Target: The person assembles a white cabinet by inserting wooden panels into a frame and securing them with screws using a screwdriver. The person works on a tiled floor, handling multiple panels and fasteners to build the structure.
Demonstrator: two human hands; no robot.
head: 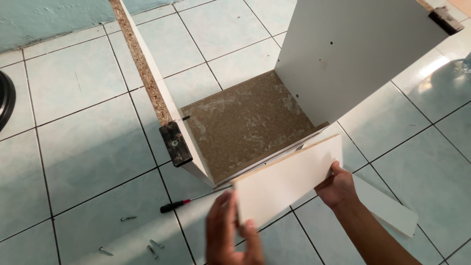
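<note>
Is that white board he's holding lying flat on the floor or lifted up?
Lifted: both hands, left hand and right hand, grip the white panel by its ends.

The small panel (287, 184) held between the left hand (230, 230) and right hand (336, 186) looked like smooth matt white laminate over chipboard, as did the cabinet (343, 54), whose inner bottom and cut edges showed rough brown particle board, above glossy pale ceramic floor tiles (88, 142).

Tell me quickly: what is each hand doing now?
Left hand: gripping the white panel at its left end.
Right hand: gripping the same panel's right end.
</note>
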